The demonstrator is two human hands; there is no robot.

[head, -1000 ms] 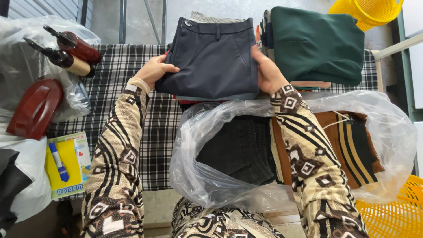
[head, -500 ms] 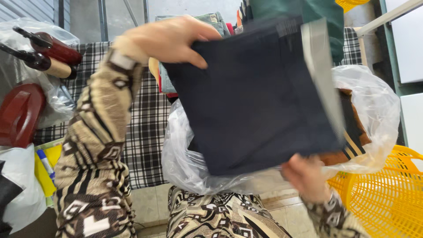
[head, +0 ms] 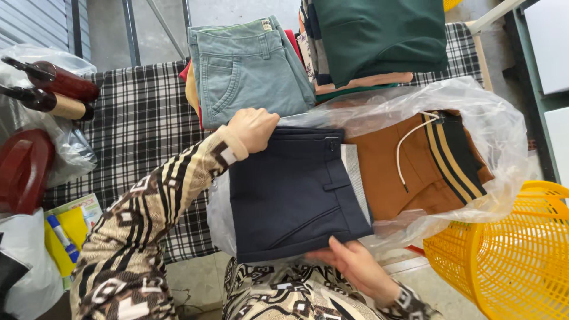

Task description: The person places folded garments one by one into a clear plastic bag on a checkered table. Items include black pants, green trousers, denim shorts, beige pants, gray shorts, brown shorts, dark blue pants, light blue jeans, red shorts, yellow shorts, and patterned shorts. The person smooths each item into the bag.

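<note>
Checked cloth (head: 142,124), clear bag (head: 504,148) (yellow booklet (head: 71,231))

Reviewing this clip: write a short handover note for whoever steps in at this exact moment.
Left hand grips the top edge of the folded navy trousers; right hand holds their lower edge.
The trousers lie over the open clear plastic bag, beside brown striped trousers already inside.
On the checked cloth behind: folded grey-green trousers and a stack topped by a dark green garment.
Done: navy pair at the bag. Left: both grips not yet released.
</note>
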